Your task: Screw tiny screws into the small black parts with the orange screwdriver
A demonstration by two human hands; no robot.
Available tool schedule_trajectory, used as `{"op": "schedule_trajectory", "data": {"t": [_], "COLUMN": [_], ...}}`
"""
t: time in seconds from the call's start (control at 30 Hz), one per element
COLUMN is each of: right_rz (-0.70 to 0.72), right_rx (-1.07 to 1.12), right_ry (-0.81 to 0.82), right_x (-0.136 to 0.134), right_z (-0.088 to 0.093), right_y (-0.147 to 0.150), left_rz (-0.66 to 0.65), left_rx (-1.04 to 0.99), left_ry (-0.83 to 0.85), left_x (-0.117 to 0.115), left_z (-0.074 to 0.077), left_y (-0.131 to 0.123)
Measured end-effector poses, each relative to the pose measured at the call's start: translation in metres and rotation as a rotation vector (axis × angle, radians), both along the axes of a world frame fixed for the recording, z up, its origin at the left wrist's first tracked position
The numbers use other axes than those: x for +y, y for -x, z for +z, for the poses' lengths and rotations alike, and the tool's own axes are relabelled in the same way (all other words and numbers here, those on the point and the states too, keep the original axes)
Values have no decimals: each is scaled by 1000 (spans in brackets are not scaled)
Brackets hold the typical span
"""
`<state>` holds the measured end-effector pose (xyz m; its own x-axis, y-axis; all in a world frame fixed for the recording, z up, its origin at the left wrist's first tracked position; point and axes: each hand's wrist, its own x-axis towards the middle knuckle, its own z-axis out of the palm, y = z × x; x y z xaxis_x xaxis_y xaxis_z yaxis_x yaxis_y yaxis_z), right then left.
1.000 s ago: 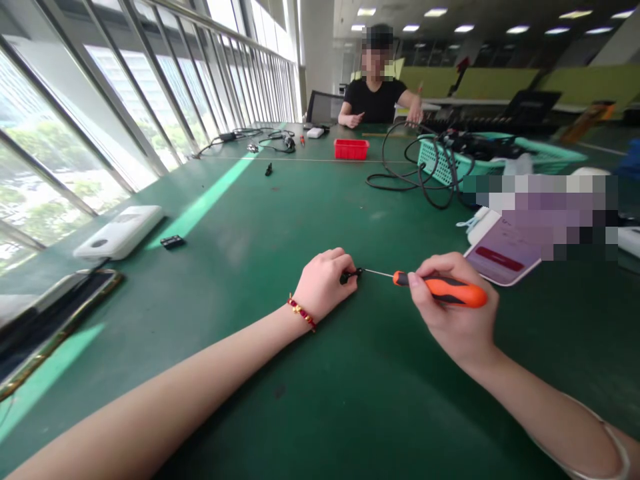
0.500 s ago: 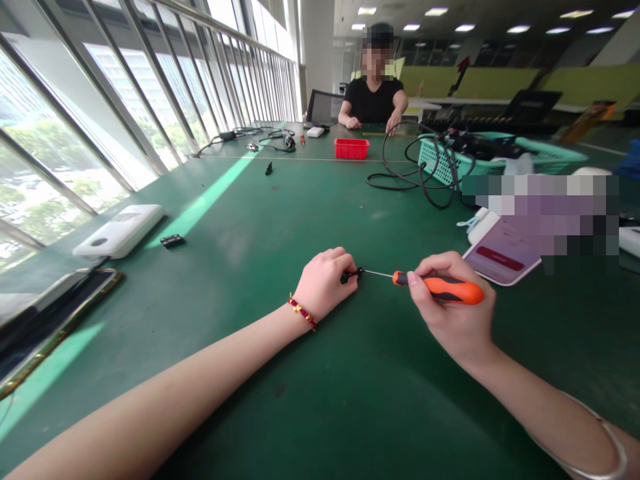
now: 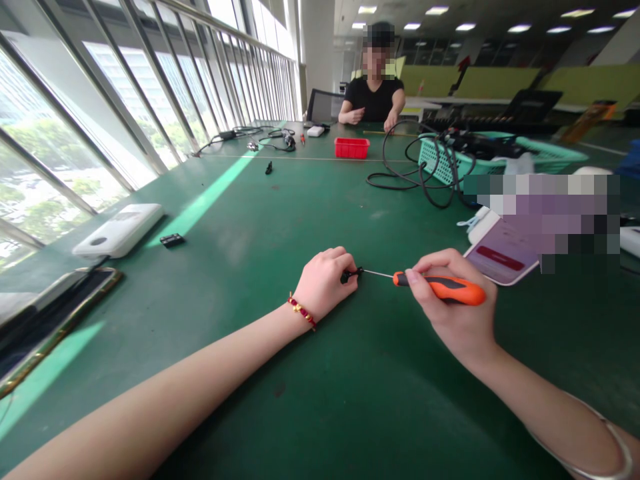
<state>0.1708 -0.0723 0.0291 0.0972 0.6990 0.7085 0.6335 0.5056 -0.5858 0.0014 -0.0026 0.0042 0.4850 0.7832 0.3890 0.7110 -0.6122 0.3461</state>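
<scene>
While the left hand (image 3: 325, 283) rests knuckles-up on the green table mat (image 3: 300, 220), its fingers are curled nearly shut and pinch a small black part (image 3: 347, 275) between thumb and fingertips, so that only one end of the part shows at the thumb side. Just to the right of that black part, the right hand (image 3: 453, 313) is closed in a loose fist around the orange-and-black handle of a slim screwdriver (image 3: 443, 288), forefinger laid along the front of the grip; the thin metal shaft (image 3: 377, 273) runs level to the left and its tip meets the black part. A red beaded bracelet (image 3: 301, 312) sits on the wrist behind the black part, and a silver bangle (image 3: 600, 440) circles the other forearm, well to the part's lower right. Right of the black part, beyond the screwdriver hand, lies a white phone with a lit pinkish screen (image 3: 503, 257). Far to the left of the part are a small black rectangular block (image 3: 173, 240), a flat white plastic device (image 3: 120, 230) and, nearer the table edge, a dark gold-rimmed phone (image 3: 55, 320). Well beyond the part, up the table, stand a red plastic tray (image 3: 351, 148) and a teal mesh basket (image 3: 440, 160) with black cables (image 3: 400, 177) looping out of it. Farther off than the tray, a person in a black shirt (image 3: 375, 100) sits with both hands on the table.
</scene>
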Motion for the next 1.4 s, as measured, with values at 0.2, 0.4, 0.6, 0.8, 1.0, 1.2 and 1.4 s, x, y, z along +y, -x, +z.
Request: {"op": "schedule_trajectory", "data": {"t": [0.2,0.4,0.6,0.8,1.0,1.2,1.4], "right_rz": [79,88,83,154,33,134,153], "right_rx": [101,18,71,-60,-48,-202,-404], "right_ry": [-54,87,-7,145,-3,222,373], "right_x": [3,-2,1,0,3,24,35], "right_z": [-3,-3,-3,-5,-9,-23,-33], "right_y": [1,0,0,-3,-7,-11,-13], "left_rz": [-6,-5,-7,-8,6,-63,-219], "left_rx": [-9,-13,-16,-27,-70,-120,-192], "left_ry": [5,9,14,12,44,93,138], "left_x": [0,0,0,0,2,3,4], "left_z": [0,0,0,0,-1,-1,0], "left_y": [0,0,1,1,2,2,2]}}
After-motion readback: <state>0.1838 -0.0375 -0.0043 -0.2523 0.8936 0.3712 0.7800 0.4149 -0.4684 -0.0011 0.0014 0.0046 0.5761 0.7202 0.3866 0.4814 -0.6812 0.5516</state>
